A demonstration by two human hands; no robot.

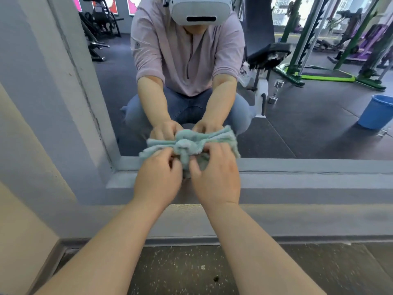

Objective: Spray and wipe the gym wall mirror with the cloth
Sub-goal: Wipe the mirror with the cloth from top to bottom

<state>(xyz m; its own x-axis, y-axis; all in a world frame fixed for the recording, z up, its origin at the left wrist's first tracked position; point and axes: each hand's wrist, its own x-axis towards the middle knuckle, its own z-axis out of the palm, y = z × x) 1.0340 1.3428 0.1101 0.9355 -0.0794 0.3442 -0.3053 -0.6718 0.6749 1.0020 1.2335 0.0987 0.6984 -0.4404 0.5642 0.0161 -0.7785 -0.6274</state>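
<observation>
At the bottom edge of the large gym wall mirror (297,124), near its left corner, you hold the bunched teal terry cloth (185,150). Your left hand (158,182) and right hand (214,179) both pinch its folds with curled fingers, above the grey ledge (297,167).

A blue bucket (377,111) stands on the dark floor (308,133), well apart from a chrome dumbbell (275,92) beside a black weight bench (268,52)
</observation>
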